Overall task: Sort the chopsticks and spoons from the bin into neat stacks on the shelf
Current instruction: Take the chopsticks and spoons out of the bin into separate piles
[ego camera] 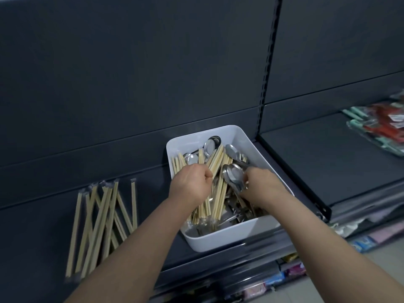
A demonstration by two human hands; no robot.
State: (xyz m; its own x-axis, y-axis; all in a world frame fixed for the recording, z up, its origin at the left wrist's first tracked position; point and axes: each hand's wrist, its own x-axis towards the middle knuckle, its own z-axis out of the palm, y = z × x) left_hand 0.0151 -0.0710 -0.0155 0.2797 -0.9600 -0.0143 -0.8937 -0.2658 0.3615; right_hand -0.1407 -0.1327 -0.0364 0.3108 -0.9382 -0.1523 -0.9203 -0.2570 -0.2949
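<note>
A white bin sits on the dark shelf, filled with wrapped wooden chopsticks and metal spoons. Inside the bin, my left hand grips a bundle of chopsticks. Beside it, my right hand holds several spoons, bowls pointing away from me. A loose pile of wrapped chopsticks lies on the shelf to the left of the bin.
A slotted upright post divides the shelf bays. On the right bay lie packaged red and teal items. Lower shelves hold colourful packets. The shelf's front edge runs just under the bin.
</note>
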